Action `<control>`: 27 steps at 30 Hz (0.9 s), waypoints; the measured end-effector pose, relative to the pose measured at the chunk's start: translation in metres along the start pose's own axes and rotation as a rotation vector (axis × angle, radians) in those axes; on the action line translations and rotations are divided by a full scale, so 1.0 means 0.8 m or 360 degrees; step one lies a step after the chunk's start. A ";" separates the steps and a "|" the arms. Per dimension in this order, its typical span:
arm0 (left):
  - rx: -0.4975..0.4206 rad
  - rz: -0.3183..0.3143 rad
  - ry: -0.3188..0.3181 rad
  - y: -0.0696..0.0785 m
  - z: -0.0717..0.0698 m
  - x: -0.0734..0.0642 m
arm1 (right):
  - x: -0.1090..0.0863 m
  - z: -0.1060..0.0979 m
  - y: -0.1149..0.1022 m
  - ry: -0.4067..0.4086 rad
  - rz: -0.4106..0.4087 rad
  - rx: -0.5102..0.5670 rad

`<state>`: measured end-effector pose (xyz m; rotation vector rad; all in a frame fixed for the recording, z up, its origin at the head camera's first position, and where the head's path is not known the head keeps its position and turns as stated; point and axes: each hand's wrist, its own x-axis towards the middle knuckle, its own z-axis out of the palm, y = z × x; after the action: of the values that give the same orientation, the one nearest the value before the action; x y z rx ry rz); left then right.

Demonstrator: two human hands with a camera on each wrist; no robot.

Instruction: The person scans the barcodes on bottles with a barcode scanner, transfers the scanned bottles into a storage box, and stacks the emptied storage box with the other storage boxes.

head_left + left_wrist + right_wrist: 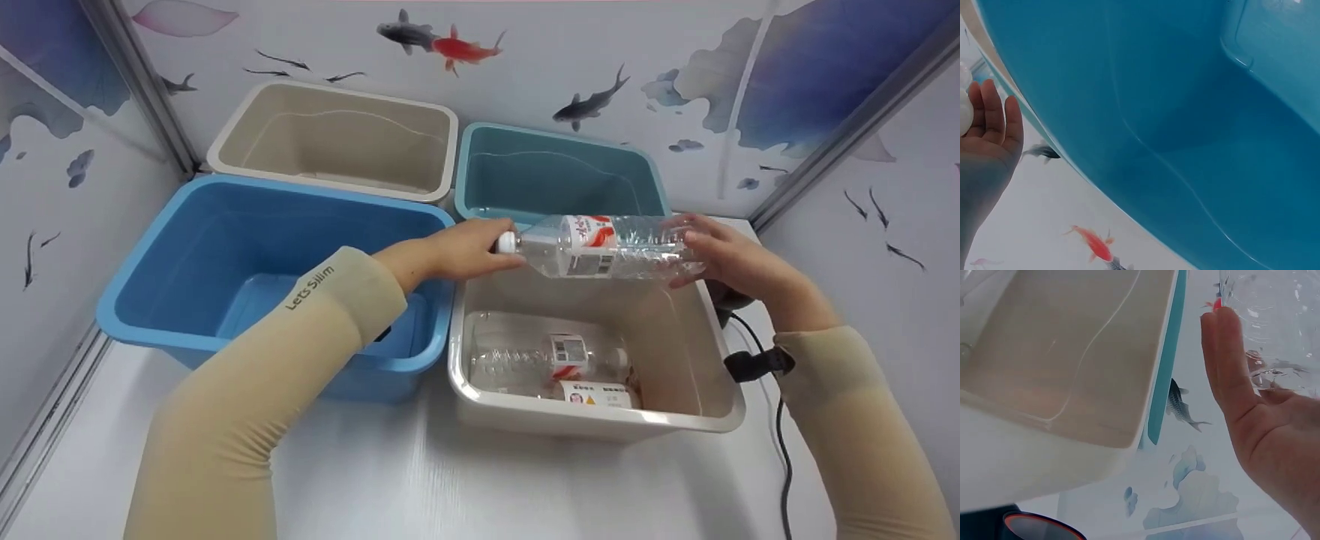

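A clear plastic bottle (637, 244) with a white-and-red label lies level above the front right beige bin. At its white cap (507, 242), my left hand (469, 251) holds the neck end. My right hand (739, 262) grips the bottle's base from the other side, thumb and fingers around it. In the left wrist view, part of the white cap (964, 109) shows beside the left hand's fingers (995, 112). The right wrist view has the bottle's ribbed base (1280, 332) against the right hand (1280, 433). Below, the beige bin (592, 424) contains another clear bottle (517, 364) on its side.
A large blue bin (277, 191) stands left under my left forearm. Behind are another beige bin (330, 176) and a teal bin (555, 135). In the front beige bin lies a white-labelled item (596, 394). A black cable (781, 442) runs down the right side.
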<state>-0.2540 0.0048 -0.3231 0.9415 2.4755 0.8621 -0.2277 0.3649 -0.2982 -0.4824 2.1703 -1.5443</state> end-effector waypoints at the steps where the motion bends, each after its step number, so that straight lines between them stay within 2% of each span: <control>1: -0.0001 -0.0003 -0.0004 0.000 0.000 0.000 | -0.001 0.000 0.000 0.0035 -0.0007 -0.0055; 4: -0.0050 -0.0030 -0.0043 0.001 0.000 -0.001 | -0.001 0.003 -0.001 0.0145 -0.0064 -0.0280; 9: -0.0251 -0.0060 -0.0142 -0.001 0.001 -0.003 | 0.002 0.014 0.002 0.0330 -0.0214 -0.0716; 13: -0.0327 -0.0071 -0.0162 -0.002 -0.001 -0.003 | 0.004 0.017 0.005 0.0452 -0.0288 -0.0869; 16: -0.0242 -0.0074 -0.0138 -0.002 -0.002 -0.005 | 0.001 0.012 0.006 0.0490 -0.0283 -0.0874; 22: -0.0003 -0.0063 -0.0150 -0.007 -0.002 -0.010 | -0.014 -0.002 0.009 0.0431 -0.0153 -0.0813; 27: 0.0183 -0.0062 -0.0150 -0.010 0.001 -0.013 | -0.026 -0.014 0.016 0.0518 -0.0021 -0.0876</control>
<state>-0.2501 -0.0069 -0.3275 0.9458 2.4756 0.6533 -0.2166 0.3882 -0.3047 -0.4307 2.8611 -1.0682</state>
